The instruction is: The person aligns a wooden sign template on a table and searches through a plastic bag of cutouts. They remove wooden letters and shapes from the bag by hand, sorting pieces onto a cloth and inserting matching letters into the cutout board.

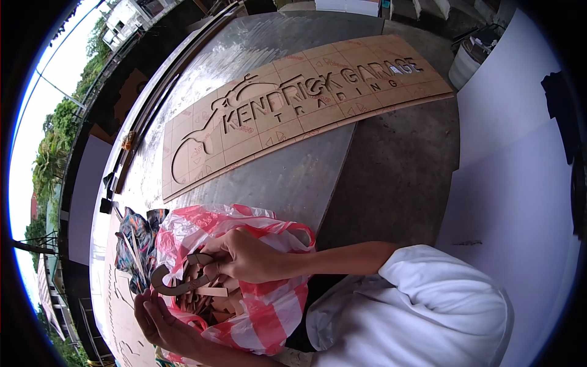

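Observation:
My right hand point(241, 255) pinches a brown, curved cut-out letter point(164, 282), C- or G-like in shape, by its upper end. Just below the letter's bend is my left hand point(160, 323), its palm up and fingers extended, apparently holding nothing. Whether its fingertips touch the letter I cannot tell. Beneath both hands a red-and-white striped plastic bag point(263, 330) gapes around a heap of brown cut pieces point(223, 306).
Beyond the bag, a large brown panel point(263, 131) with cut-out lettering "KENDRICK GARAGE TRADING" lies on a grey metal-topped table point(293, 196). Dark patterned cloth point(139, 238) sits beside the bag. A white panel point(507, 165) stands at right, near a bucket point(471, 61).

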A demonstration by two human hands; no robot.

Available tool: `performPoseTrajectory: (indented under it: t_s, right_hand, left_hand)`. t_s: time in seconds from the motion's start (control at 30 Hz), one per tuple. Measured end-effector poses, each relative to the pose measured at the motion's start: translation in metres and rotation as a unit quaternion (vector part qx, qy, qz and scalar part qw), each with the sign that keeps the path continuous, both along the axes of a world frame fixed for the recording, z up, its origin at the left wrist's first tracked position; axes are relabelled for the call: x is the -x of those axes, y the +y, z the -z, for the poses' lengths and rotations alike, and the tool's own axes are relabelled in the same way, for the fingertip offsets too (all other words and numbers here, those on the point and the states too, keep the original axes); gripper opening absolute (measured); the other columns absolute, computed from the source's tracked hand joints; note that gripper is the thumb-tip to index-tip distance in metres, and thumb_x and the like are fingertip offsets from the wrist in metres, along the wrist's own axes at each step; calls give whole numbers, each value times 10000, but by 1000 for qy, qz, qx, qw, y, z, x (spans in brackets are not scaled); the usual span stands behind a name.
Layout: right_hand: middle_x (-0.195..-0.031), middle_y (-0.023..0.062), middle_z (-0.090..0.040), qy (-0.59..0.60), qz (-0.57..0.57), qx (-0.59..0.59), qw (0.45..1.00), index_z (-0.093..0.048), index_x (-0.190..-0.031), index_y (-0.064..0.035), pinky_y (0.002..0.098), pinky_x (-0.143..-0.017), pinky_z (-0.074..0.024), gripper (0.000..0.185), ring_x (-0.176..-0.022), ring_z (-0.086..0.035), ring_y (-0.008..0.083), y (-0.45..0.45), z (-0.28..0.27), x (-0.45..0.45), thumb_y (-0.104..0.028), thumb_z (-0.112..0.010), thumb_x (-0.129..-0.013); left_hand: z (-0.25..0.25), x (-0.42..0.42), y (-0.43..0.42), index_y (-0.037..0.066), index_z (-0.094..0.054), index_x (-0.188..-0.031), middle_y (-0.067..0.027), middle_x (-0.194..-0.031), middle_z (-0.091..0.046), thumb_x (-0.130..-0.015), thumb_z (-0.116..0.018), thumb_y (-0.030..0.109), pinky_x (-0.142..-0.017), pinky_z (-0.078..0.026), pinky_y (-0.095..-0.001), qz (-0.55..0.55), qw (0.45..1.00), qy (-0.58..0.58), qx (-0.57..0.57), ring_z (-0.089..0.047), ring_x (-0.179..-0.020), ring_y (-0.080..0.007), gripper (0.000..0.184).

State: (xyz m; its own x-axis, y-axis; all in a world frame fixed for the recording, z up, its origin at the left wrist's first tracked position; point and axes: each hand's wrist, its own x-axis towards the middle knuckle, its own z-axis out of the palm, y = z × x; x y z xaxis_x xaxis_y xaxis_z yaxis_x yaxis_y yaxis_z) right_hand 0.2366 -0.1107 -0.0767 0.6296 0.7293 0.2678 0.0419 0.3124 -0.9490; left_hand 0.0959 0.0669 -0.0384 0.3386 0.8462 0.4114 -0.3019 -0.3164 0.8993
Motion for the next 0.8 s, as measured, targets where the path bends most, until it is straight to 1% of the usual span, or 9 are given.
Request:
performPoseTrajectory:
  t_s: [0.07,0.1,0.13,0.17,0.3,0.43,0.5,0.63,0.8]
  right_hand:
    - [-842,101,-692,40,-18,-17,999,-637,-979,89,261,-669,-529,173,-746,-627,98,4,1,1,52,-652,-811]
    - [-865,98,-690,13,2,11,1000,-635,-1005,92,252,-677,-540,186,-778,-625,90,4,1,0,26,-653,-832]
    - [-875,102,-687,81,-14,-15,996,-635,-1014,91,251,-667,-546,192,-766,-633,96,5,1,1,18,-655,-838]
    - [-885,105,-683,153,-40,-34,987,-636,-1024,90,250,-658,-552,199,-754,-642,101,7,3,4,10,-658,-843]
    - [-697,76,-669,143,-25,8,989,-677,-915,45,227,-513,-498,168,-587,-641,105,4,-3,6,-118,-670,-873]
    - [-611,35,-611,42,22,65,997,-661,-829,28,199,-465,-407,218,-522,-581,80,4,-3,12,-181,-658,-891]
    - [-600,29,-585,13,42,54,998,-645,-805,15,196,-469,-410,216,-500,-541,71,8,3,14,-176,-636,-905]
    - [-613,20,-569,-17,29,67,997,-636,-815,8,194,-480,-414,213,-513,-515,65,7,9,13,-178,-615,-917]
    - [-657,28,-586,-151,14,171,974,-636,-851,24,199,-529,-453,197,-594,-551,69,12,-3,19,-161,-613,-914]
  left_hand:
    - [-3,-14,-27,-80,-525,-1214,-201,-1110,-620,-902,-567,16,-896,-529,-307,179,982,52,-29,-620,-1039,-245,329]
    - [4,-14,-26,-85,-524,-1209,-198,-1074,-632,-897,-567,4,-844,-550,-304,207,977,53,-23,-640,-979,-241,327]
    - [12,-12,-20,-89,-523,-1205,-194,-1039,-644,-892,-566,-9,-792,-571,-300,223,973,57,-21,-659,-919,-236,326]
    - [9,-15,-24,-97,-530,-1182,-184,-979,-657,-886,-557,-35,-708,-587,-286,186,980,65,-18,-672,-836,-222,303]
    - [-7,-14,-28,-105,-577,-1108,-152,-935,-676,-853,-613,-45,-721,-582,-263,137,986,-4,94,-673,-820,-166,264]
    - [-13,11,-24,-54,-605,-1043,-118,-891,-690,-868,-640,31,-654,-589,-251,147,981,1,127,-679,-751,-144,197]
    - [-17,29,-28,-29,-602,-1034,-88,-895,-694,-867,-646,32,-620,-554,-223,157,980,-5,120,-666,-738,-106,183]
    - [-21,72,-26,-39,-595,-986,-101,-885,-685,-860,-644,-1,-613,-587,-254,84,990,-71,84,-674,-738,-135,141]
    - [-8,144,15,-31,-586,-937,-125,-741,-665,-914,-591,76,-483,-507,-240,-97,984,-145,20,-652,-621,-146,109]
